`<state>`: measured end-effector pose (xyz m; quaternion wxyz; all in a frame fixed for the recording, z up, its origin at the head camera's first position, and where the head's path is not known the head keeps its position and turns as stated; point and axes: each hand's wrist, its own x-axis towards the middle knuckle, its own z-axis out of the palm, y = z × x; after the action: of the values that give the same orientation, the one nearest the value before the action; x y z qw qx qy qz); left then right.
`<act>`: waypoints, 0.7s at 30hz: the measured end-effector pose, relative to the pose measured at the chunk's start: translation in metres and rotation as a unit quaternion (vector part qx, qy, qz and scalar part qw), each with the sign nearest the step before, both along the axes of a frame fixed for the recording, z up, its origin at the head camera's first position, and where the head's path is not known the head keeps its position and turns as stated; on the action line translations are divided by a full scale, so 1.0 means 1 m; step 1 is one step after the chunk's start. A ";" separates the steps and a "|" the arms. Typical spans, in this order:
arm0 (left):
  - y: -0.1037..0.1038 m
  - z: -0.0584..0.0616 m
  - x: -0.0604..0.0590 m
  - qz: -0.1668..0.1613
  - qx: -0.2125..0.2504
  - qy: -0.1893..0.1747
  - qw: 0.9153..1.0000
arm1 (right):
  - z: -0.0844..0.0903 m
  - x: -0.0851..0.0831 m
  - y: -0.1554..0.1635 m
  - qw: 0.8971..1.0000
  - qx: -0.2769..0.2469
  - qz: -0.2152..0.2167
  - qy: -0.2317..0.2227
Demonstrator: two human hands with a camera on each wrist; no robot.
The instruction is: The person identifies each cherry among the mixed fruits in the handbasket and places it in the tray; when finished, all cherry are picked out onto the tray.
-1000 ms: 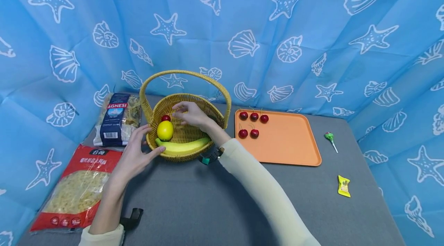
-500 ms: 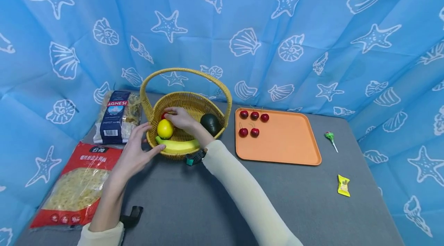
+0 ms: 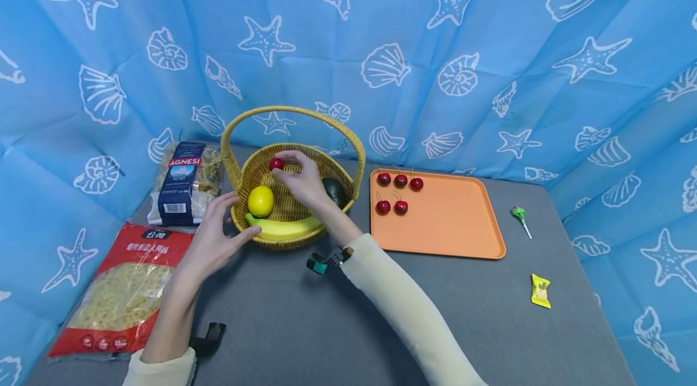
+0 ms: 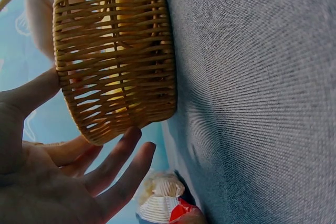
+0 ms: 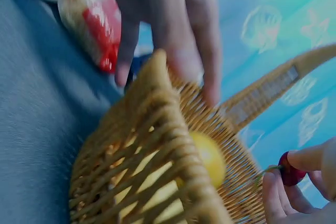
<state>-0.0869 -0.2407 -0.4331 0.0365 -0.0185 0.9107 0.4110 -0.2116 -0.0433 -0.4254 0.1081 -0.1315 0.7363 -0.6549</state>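
Note:
A woven basket (image 3: 242, 175) (image 4: 113, 56) (image 5: 157, 145) with a hoop handle stands on the grey table and holds a lemon (image 3: 261, 201) (image 5: 207, 156), a banana (image 3: 285, 227) and a dark avocado (image 3: 333, 190). My right hand (image 3: 302, 180) (image 5: 299, 192) is above the basket and pinches a red cherry (image 3: 276, 163) (image 5: 290, 172) in its fingertips. My left hand (image 3: 215, 238) (image 4: 68, 177) is open, its straight fingers against the basket's near left wall.
An orange tray (image 3: 452, 222) with several cherries (image 3: 400, 180) lies right of the basket. Two pasta bags (image 3: 182, 183) (image 3: 122, 292) lie at the left. A lollipop (image 3: 519, 216) and a yellow sweet (image 3: 540, 290) lie at the right. Blue curtains enclose the table.
My right hand reached into the basket beside the lemon, pinched the cherry and has lifted it up out of the basket. The left hand stayed at the basket's side.

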 end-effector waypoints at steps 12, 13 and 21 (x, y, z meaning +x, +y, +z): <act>0.000 0.001 0.001 -0.004 0.005 0.007 1.000 | 0.017 0.068 0.103 0.987 -0.044 0.070 0.141; 0.000 0.001 0.001 -0.004 0.005 0.007 1.000 | 0.015 0.074 0.113 0.983 -0.040 0.067 0.164; 0.000 0.001 0.000 -0.002 0.003 0.001 1.000 | -0.007 0.085 0.196 0.976 -0.010 -0.011 0.216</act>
<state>-0.0864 -0.2403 -0.4316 0.0364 -0.0157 0.9095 0.4138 -0.1262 0.1525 -0.4323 -0.0619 -0.2624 0.7369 -0.6198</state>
